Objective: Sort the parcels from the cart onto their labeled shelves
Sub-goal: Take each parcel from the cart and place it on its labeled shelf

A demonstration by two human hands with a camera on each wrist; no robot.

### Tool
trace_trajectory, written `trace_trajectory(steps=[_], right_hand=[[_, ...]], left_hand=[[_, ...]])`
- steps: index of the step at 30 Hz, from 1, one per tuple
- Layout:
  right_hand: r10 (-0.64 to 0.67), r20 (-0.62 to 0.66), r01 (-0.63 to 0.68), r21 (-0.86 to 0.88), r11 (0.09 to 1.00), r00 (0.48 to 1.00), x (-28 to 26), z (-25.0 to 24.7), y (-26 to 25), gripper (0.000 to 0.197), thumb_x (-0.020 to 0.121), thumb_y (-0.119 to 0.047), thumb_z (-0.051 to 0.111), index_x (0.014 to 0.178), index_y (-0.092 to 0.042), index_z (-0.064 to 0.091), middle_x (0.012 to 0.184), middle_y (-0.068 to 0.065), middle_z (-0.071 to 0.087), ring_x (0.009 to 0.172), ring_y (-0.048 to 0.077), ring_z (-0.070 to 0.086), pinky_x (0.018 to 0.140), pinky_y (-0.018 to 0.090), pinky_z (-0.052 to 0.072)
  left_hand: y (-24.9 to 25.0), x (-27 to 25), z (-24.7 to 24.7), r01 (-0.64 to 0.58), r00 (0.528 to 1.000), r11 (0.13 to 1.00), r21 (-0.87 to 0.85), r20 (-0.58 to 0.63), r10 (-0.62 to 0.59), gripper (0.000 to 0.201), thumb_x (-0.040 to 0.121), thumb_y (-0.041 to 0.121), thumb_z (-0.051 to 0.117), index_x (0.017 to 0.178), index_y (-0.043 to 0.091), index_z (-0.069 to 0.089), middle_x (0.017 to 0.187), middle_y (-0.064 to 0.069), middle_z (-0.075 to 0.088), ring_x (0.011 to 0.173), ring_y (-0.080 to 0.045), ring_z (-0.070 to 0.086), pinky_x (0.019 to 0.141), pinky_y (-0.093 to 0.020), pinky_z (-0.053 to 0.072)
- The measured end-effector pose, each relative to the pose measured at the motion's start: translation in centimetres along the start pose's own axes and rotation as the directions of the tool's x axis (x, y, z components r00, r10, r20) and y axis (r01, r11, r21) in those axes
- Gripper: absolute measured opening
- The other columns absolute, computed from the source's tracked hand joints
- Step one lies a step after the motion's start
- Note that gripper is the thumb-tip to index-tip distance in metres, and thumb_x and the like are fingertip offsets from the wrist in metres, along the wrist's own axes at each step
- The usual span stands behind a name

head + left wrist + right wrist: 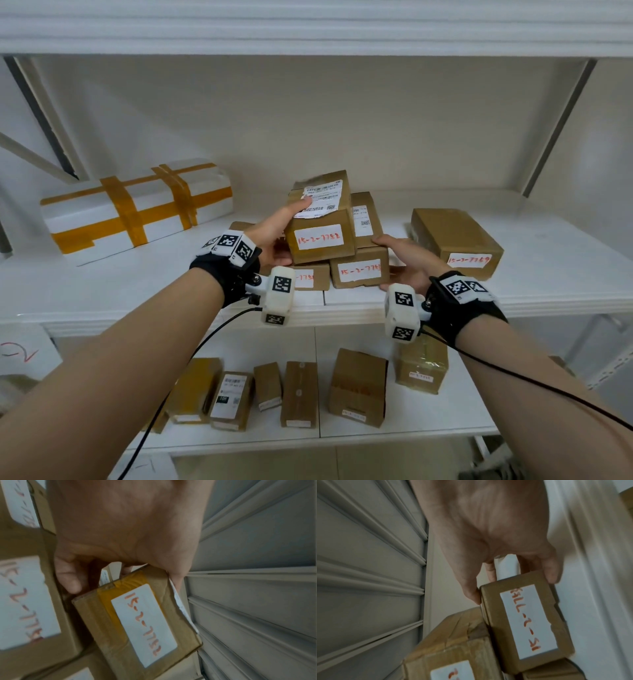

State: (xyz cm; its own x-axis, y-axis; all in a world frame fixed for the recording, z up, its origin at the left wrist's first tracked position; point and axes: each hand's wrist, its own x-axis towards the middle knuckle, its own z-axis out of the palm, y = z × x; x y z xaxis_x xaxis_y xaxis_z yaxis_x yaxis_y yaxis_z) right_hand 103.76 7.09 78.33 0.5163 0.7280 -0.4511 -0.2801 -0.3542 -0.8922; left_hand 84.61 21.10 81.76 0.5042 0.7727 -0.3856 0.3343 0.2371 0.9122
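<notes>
Near the front edge of the white metal shelf (102, 284), the left hand (274, 236) grips the top brown cardboard parcel (320, 219), thumb on its torn shipping label. The right hand (407, 260) clasps the lower brown cardboard box (359, 270), white-labelled in red.

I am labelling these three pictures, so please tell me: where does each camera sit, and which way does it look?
Head: worn on the head, looking forward and down at the shelf; both forearms show.
Left wrist: looks along the left hand at the parcel marked 15-2-7782.
Right wrist: looks along the right hand at a lower parcel.
Shared: the head view also shows both parcels.
</notes>
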Motion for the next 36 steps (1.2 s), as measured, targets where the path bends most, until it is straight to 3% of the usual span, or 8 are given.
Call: trace_trajectory(steps=[2, 5, 12, 15, 18, 25, 30, 36], right_hand=[[0.007, -0.028, -0.006, 0.026, 1.0, 1.0, -0.2, -0.2, 0.0, 0.019, 0.096, -0.033, 0.065, 0.099, -0.015, 0.061, 0.087, 0.012, 0.068, 0.078, 0.026, 0.065, 0.042, 0.029, 0.054], [0.003, -0.107, 0.008, 0.102, 0.995, 0.994, 0.1, -1.7, 0.6, 0.02, 0.097, -0.034, 0.063, 0.096, -0.014, 0.058, 0.088, 0.011, 0.066, 0.081, 0.025, 0.064, 0.059, 0.038, 0.055], [-0.037, -0.262, 0.099, 0.229, 0.968, 0.964, 1.0, -7.0, 1.6, 0.021, 0.096, -0.037, 0.062, 0.102, -0.017, 0.062, 0.098, 0.009, 0.071, 0.094, 0.024, 0.067, 0.092, 0.041, 0.054], [-0.067, -0.305, 0.148, 0.249, 0.957, 0.95, 1.5, -8.3, 1.6, 0.02, 0.097, -0.037, 0.059, 0.094, -0.018, 0.063, 0.097, 0.009, 0.071, 0.096, 0.026, 0.067, 0.102, 0.047, 0.052], [-0.082, -0.325, 0.171, 0.256, 0.952, 0.942, 2.1, -8.8, 1.8, 0.025, 0.098, -0.039, 0.057, 0.099, -0.015, 0.065, 0.097, 0.01, 0.071, 0.096, 0.028, 0.067, 0.104, 0.05, 0.05], [-0.118, -0.353, 0.209, 0.231, 0.95, 0.928, 3.6, -8.5, 2.3, 0.043, 0.097, -0.044, 0.058, 0.13, -0.016, 0.057, 0.112, 0.012, 0.072, 0.096, 0.027, 0.068, 0.093, 0.047, 0.056], [-0.153, -0.331, 0.228, 0.202, 0.952, 0.931, 4.4, -7.8, 2.5, 0.048, 0.094, -0.046, 0.06, 0.132, -0.018, 0.058, 0.113, 0.011, 0.074, 0.101, 0.028, 0.07, 0.094, 0.046, 0.056], [-0.204, -0.308, 0.27, 0.189, 0.944, 0.929, 5.8, -7.1, 3.0, 0.055, 0.083, -0.053, 0.063, 0.129, -0.022, 0.061, 0.109, 0.009, 0.077, 0.101, 0.029, 0.074, 0.096, 0.051, 0.056]], left_hand=[[0.4, 0.2, 0.9, -0.022, 1.0, 1.0, -0.004, 0.009, 0.022, 0.052, 0.08, 0.071, 0.061, 0.102, 0.024, 0.06, 0.071, 0.004, 0.071, 0.08, -0.014, 0.065, 0.05, -0.019, 0.049], [1.2, 0.4, 2.3, -0.052, 0.998, 0.998, 0.024, 0.03, 0.052, 0.045, 0.084, 0.069, 0.057, 0.09, 0.025, 0.059, 0.054, 0.007, 0.068, 0.076, -0.014, 0.063, 0.056, -0.023, 0.047], [1.6, 1.7, 5.5, -0.047, 0.998, 0.992, 0.114, 0.042, 0.043, 0.052, 0.083, 0.074, 0.054, 0.087, 0.022, 0.062, 0.076, 0.001, 0.07, 0.081, -0.018, 0.065, 0.07, -0.029, 0.048], [1.7, 2.1, 6.9, -0.077, 0.997, 0.983, 0.169, 0.019, 0.075, 0.059, 0.082, 0.075, 0.053, 0.101, 0.021, 0.065, 0.086, -0.001, 0.072, 0.078, -0.016, 0.066, 0.06, -0.027, 0.047], [1.8, 2.7, 8.1, -0.09, 0.996, 0.973, 0.213, 0.02, 0.088, 0.057, 0.085, 0.072, 0.055, 0.1, 0.019, 0.064, 0.085, 0.0, 0.072, 0.075, -0.015, 0.066, 0.057, -0.026, 0.047], [1.0, 4.7, 8.6, -0.139, 0.988, 0.89, 0.433, 0.001, 0.154, 0.073, 0.068, 0.068, 0.071, 0.109, 0.008, 0.062, 0.105, -0.008, 0.074, 0.089, -0.026, 0.073, 0.084, -0.041, 0.061], [1.4, 3.9, 5.4, -0.27, 0.943, 0.847, 0.457, -0.053, 0.329, 0.04, 0.085, 0.049, 0.071, 0.103, 0.015, 0.061, 0.104, -0.001, 0.065, 0.097, -0.019, 0.062, 0.084, -0.036, 0.054], [-0.9, 2.8, 0.5, -0.205, 0.96, 0.686, 0.698, 0.007, 0.279, 0.078, 0.064, 0.06, 0.083, 0.129, 0.029, 0.054, 0.148, -0.001, 0.046, 0.13, -0.023, 0.047, 0.108, -0.042, 0.041]])
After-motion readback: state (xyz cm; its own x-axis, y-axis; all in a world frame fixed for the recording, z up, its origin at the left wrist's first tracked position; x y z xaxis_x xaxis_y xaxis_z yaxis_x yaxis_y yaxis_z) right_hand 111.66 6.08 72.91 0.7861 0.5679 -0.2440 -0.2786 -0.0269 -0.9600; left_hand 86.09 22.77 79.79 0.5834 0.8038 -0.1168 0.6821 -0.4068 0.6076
